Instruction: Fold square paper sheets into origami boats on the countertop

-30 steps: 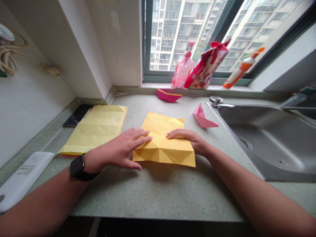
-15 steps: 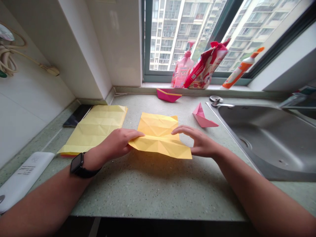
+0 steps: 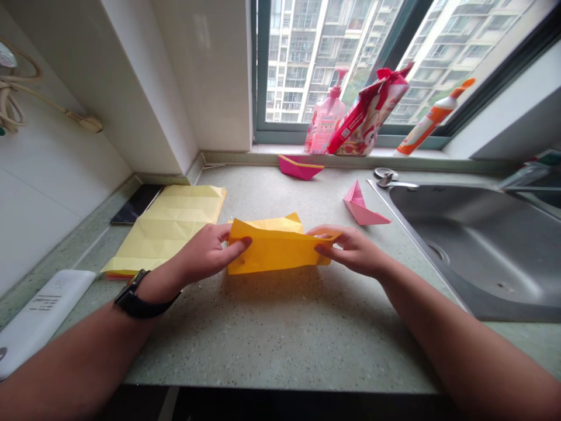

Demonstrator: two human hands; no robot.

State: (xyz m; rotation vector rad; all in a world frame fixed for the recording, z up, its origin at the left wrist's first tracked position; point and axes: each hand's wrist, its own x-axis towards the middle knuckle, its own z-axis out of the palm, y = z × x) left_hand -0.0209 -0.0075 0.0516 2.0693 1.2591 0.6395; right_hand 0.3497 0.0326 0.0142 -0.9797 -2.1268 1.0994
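Observation:
Between my two hands is a creased sheet of yellow-orange paper (image 3: 280,251), its near part raised upright and its far part lying behind. My left hand (image 3: 217,248) pinches the left end, thumb on the near face and fingers behind. At the right end my right hand (image 3: 346,248) grips the sheet, thumb in front, fingers partly hidden behind it. A dark pink paper boat (image 3: 300,169) stands beyond the sheet near the back ledge. To the right, a light pink folded paper boat (image 3: 362,204) rests beside the sink.
Left of my hands lies a stack of pale yellow creased paper (image 3: 175,222), with a dark phone (image 3: 134,204) at its edge. A white device (image 3: 46,301) is nearer me. The steel sink (image 3: 442,257) is right. A pump bottle (image 3: 325,120), bag (image 3: 372,114) and orange-white bottle (image 3: 425,126) line the sill.
The paper's near part has been turned up from lying nearly flat to upright. My right hand has closed on its right end, and my left thumb has moved to the near face.

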